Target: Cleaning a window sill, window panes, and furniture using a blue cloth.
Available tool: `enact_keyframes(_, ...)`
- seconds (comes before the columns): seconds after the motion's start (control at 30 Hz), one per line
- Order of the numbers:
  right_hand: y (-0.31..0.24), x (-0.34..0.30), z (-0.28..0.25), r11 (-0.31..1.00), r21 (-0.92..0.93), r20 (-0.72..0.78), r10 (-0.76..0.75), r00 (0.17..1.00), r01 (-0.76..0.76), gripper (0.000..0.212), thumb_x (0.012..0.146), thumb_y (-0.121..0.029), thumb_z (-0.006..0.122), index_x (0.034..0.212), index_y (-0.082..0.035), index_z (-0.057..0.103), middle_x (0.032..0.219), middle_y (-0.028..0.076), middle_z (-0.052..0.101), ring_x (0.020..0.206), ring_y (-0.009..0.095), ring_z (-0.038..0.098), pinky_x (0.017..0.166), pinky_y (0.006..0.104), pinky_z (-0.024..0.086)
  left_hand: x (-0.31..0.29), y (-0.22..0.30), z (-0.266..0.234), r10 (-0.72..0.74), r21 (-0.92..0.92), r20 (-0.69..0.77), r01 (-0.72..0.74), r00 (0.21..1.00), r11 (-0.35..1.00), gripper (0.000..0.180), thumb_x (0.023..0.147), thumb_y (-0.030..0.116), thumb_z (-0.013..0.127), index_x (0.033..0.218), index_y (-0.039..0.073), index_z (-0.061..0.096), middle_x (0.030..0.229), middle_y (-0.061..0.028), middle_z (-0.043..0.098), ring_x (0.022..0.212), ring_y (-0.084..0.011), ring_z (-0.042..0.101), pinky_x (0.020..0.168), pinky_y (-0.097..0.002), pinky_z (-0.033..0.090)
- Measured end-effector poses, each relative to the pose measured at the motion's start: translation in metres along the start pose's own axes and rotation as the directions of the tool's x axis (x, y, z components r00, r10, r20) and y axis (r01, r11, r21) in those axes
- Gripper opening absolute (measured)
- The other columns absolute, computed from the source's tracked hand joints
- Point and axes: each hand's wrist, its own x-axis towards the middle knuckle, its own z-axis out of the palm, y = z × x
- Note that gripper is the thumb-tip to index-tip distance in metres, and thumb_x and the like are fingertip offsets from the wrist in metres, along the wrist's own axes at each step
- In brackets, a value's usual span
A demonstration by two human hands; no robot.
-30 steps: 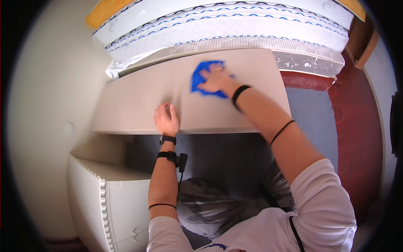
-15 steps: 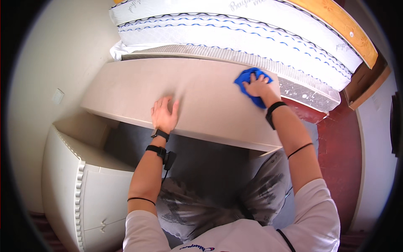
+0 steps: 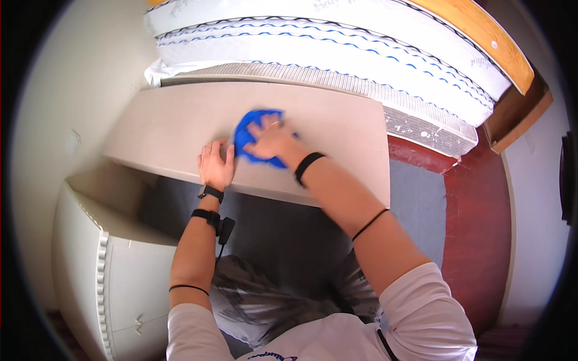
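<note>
A long beige tabletop stretches across in front of me. My right hand is pressed over a crumpled blue cleaning cloth near the middle of this top, its fingers spread on the fabric and blurred by motion. Just left of the cloth, my left hand rests on the surface close to the near edge. Its fingers are stretched out, with nothing held. Dark bands and a watch circle my left wrist and forearm.
Behind the tabletop lean several white mattresses and an orange-brown wooden panel. At the left stands a white cabinet with a scalloped edge. Grey covering and red floor lie to the right. A pale wall rises on the left.
My right hand has swept the blue cloth from the tabletop's right end leftward to the middle, beside my left hand. My left hand stays resting at the near edge.
</note>
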Motion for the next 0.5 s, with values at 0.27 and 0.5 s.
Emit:
enact_keyframes(0.27,0.258,-0.037,-0.016,0.729,-0.002,-0.027,0.684,0.729,-0.685,0.087,0.093,-0.073,0.034,0.162,-0.023,0.017,0.165,0.024,0.014,0.150,0.049,0.015,0.118,0.0650,0.017,0.006,0.013,-0.003,-0.054,0.009,0.039,0.054,0.998,0.999,0.033,0.093,0.039,0.061,0.110,0.011,0.067,0.113,-0.0091,0.068,0.113,-0.0289,0.058,0.098,-0.0440,0.041)
enact_keyframes(0.5,0.245,-0.012,-0.023,0.614,-0.002,0.018,0.789,0.614,-0.789,0.085,0.094,-0.071,0.033,0.162,-0.024,0.013,0.165,0.025,0.012,0.149,0.053,0.015,0.116,0.0683,0.018,0.003,0.012,-0.002,-0.043,-0.004,0.005,0.043,0.999,0.999,0.028,0.092,0.034,0.063,0.107,0.011,0.068,0.110,-0.0073,0.068,0.109,-0.0281,0.059,0.094,-0.0422,0.043)
